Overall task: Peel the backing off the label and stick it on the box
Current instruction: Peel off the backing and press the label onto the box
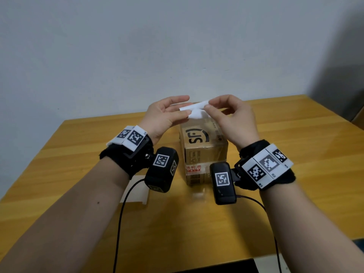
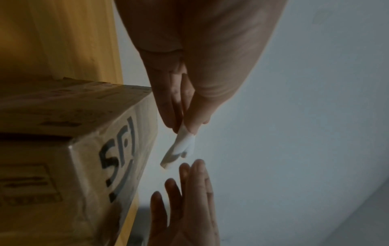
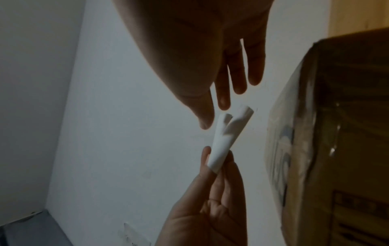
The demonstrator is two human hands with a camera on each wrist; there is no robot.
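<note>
Above table (image 1: 295,154) and box (image 1: 204,146), left fingers (image 1: 182,114) pinch label (image 1: 195,111).

Bare forearms, no sleeves. Each wrist wears a black fabric wrist strap (image 1: 126,156) with white square-coded marker tags (image 1: 266,166) and a black boxy wrist camera (image 1: 162,169) trailing a thin dark cable (image 1: 120,223).

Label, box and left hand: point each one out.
label (image 1: 194,111): head view, its white middle between the hands.
box (image 1: 199,134): head view, top face by the printed logo.
left hand (image 1: 163,117): head view, the palm.
</note>
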